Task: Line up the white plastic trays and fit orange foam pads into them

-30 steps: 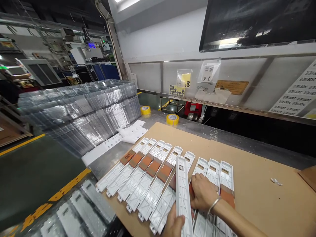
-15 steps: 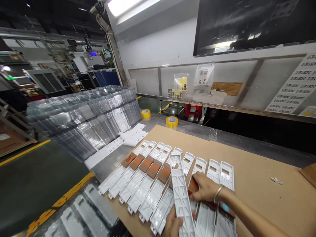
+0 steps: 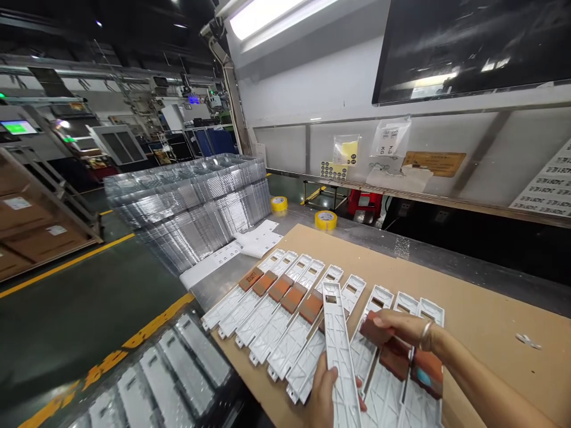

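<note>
My left hand is closed around a long white ribbed plastic panel, tilted up above the others. My right hand grips a reddish-brown block between thumb and fingers, just over a neighbouring panel. Similar white panels lie side by side in a slanted row, such as one at the left. Reddish-brown blocks, like this one, rest across them. On the block at the right end there is a light blue spot.
Brown cardboard covers the bench. A tall stack of clear plastic trays stands at the back left, with white label sheets beside it. Two yellow tape rolls sit behind. Lower left, a tray holds more panels.
My right hand has lifted the reddish-brown block off a panel. The white panel stays in my left hand. The whole view has shifted somewhat to the left.
</note>
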`<state>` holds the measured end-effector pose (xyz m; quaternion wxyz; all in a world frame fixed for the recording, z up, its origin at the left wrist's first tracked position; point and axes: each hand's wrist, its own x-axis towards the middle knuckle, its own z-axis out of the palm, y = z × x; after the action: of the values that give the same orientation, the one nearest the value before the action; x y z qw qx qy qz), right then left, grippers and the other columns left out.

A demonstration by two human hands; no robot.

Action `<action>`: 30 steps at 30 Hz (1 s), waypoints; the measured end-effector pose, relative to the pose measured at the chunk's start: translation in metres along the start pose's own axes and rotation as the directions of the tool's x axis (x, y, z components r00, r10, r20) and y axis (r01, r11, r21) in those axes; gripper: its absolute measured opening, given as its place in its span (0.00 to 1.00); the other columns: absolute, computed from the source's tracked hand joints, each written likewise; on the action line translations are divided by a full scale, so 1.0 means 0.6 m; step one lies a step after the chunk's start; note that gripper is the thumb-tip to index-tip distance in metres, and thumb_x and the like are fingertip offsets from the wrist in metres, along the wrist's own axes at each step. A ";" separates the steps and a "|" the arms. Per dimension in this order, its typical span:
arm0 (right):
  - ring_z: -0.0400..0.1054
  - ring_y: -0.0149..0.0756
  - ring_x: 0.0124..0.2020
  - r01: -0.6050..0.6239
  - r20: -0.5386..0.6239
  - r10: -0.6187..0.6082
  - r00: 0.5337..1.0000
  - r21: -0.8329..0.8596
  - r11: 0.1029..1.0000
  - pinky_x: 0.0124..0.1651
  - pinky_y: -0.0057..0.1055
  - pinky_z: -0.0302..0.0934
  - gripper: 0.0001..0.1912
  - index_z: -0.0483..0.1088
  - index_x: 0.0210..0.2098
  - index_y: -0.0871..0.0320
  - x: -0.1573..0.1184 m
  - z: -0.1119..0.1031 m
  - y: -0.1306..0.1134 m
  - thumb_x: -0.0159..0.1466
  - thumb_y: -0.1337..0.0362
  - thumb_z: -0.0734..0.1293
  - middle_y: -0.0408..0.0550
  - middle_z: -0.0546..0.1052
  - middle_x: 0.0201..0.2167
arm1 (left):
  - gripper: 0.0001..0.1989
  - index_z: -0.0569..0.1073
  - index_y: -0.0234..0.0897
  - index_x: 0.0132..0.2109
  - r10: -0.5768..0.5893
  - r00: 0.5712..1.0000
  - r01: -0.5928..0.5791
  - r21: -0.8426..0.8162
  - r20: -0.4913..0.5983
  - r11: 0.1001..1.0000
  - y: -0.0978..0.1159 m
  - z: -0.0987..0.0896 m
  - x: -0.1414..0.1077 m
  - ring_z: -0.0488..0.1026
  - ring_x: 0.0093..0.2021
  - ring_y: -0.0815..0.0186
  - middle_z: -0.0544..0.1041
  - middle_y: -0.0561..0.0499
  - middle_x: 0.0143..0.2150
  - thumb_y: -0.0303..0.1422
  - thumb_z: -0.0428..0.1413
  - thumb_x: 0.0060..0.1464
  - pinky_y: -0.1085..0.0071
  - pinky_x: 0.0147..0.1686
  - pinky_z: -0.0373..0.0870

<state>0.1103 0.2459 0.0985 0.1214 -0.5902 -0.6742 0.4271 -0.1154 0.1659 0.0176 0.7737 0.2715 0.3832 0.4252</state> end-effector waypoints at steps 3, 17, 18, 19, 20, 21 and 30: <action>0.70 0.38 0.40 0.078 0.019 -0.078 0.997 -0.023 0.997 0.45 0.41 0.64 0.21 0.70 0.41 0.60 -0.004 -0.001 -0.028 0.62 0.48 0.62 0.49 0.75 0.38 | 0.33 0.66 0.37 0.51 -0.031 0.997 0.033 0.031 -0.070 0.999 -0.004 -0.008 0.002 0.75 0.45 0.49 0.76 0.40 0.45 0.56 0.56 0.45 0.60 0.39 0.72; 0.53 0.53 0.58 0.311 -0.295 -0.502 0.813 -0.508 0.803 0.56 0.52 0.58 0.38 0.45 0.64 0.65 -0.088 0.190 -0.082 0.56 0.71 0.60 0.62 0.61 0.57 | 0.40 0.67 0.25 0.57 0.108 0.955 -0.013 0.323 -0.276 0.946 -0.001 -0.005 -0.026 0.54 0.65 0.52 0.63 0.36 0.62 0.57 0.50 0.50 0.61 0.63 0.49; 0.54 0.53 0.58 0.302 -0.308 -0.509 0.804 -0.525 0.796 0.55 0.53 0.58 0.38 0.45 0.64 0.65 -0.086 0.192 -0.081 0.55 0.72 0.60 0.62 0.61 0.57 | 0.40 0.67 0.26 0.57 0.109 0.963 -0.029 0.308 -0.246 0.951 0.003 0.001 -0.029 0.54 0.65 0.51 0.63 0.36 0.62 0.57 0.51 0.50 0.60 0.63 0.51; 0.54 0.53 0.57 0.291 -0.320 -0.510 0.798 -0.537 0.792 0.55 0.53 0.58 0.39 0.44 0.64 0.65 -0.085 0.194 -0.080 0.55 0.72 0.60 0.63 0.61 0.57 | 0.38 0.67 0.28 0.57 0.125 0.974 -0.068 0.285 -0.189 0.956 0.007 0.006 -0.032 0.55 0.64 0.51 0.64 0.37 0.62 0.56 0.51 0.50 0.60 0.62 0.52; 0.54 0.53 0.57 0.280 -0.331 -0.509 0.795 -0.544 0.791 0.55 0.53 0.57 0.41 0.43 0.65 0.64 -0.086 0.196 -0.080 0.54 0.73 0.60 0.63 0.61 0.57 | 0.36 0.67 0.30 0.57 0.159 0.982 -0.127 0.254 -0.107 0.959 0.012 0.011 -0.034 0.56 0.64 0.50 0.64 0.38 0.61 0.55 0.52 0.51 0.59 0.62 0.53; 0.54 0.53 0.57 0.271 -0.338 -0.505 0.794 -0.547 0.792 0.56 0.53 0.57 0.42 0.41 0.65 0.64 -0.088 0.196 -0.081 0.53 0.74 0.60 0.63 0.61 0.57 | 0.34 0.67 0.32 0.57 0.209 0.978 -0.202 0.214 -0.010 0.956 0.017 0.015 -0.036 0.57 0.63 0.50 0.65 0.40 0.61 0.53 0.52 0.52 0.59 0.61 0.53; 0.43 0.47 0.66 0.034 -0.590 0.119 0.799 0.241 0.970 0.61 0.44 0.52 0.37 0.44 0.66 0.59 -0.103 0.210 -0.115 0.64 0.45 0.54 0.56 0.52 0.65 | 0.35 0.66 0.32 0.58 0.288 0.918 -0.331 0.127 0.273 0.935 0.024 0.013 -0.058 0.67 0.56 0.46 0.71 0.37 0.54 0.54 0.52 0.52 0.54 0.56 0.62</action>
<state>-0.0050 0.1402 0.0929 0.3891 -0.6910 -0.5308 0.2990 -0.1275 0.1422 0.0452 0.7125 0.4453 0.2696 0.4705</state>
